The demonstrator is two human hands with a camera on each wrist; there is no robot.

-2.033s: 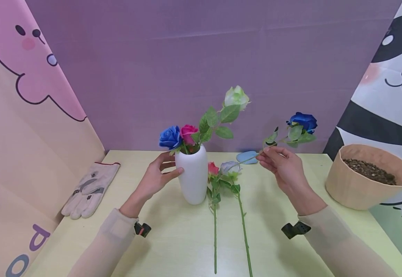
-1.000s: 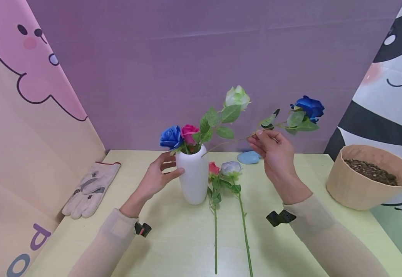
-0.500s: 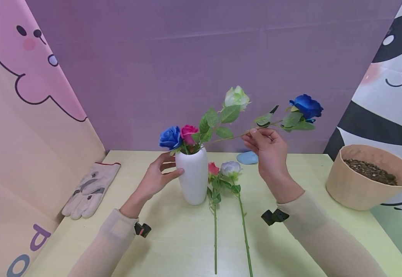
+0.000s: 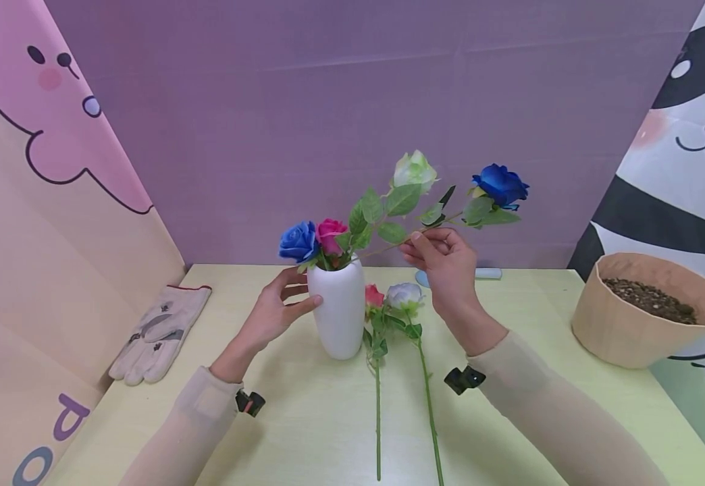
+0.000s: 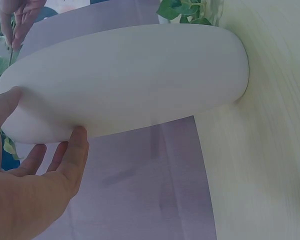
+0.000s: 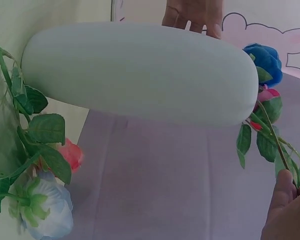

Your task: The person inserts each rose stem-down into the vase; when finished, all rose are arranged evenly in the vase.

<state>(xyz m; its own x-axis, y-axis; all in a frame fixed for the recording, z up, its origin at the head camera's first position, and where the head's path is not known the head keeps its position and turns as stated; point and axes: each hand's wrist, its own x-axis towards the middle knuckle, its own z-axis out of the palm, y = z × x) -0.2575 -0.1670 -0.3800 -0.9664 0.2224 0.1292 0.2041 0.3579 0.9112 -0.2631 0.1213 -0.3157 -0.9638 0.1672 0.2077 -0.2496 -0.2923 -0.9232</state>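
Observation:
A white vase [image 4: 340, 310] stands upright on the table, holding a lighter blue rose [image 4: 298, 241], a pink rose [image 4: 331, 235] and a pale green-white rose [image 4: 415, 172]. My left hand [image 4: 276, 307] holds its upper left side, thumb in front and fingers behind. Right of the vase, my right hand [image 4: 444, 266] pinches the stem of a dark blue rose [image 4: 501, 185], whose bloom tilts up to the right. That stem runs down to the vase mouth; its lower end is hidden. In the right wrist view, the pinched stem [image 6: 275, 132] meets the vase opening.
A red rose [image 4: 374, 296] and a pale lilac flower [image 4: 405, 295] lie beside the vase, stems toward me. A light blue object [image 4: 422, 278] lies partly behind my right hand. Work gloves [image 4: 161, 334] lie left; a soil-filled tan pot [image 4: 626, 324] stands right.
My right hand has moved left toward the vase with the dark blue rose, bringing its stem end to the mouth. My left hand and the vase have stayed put.

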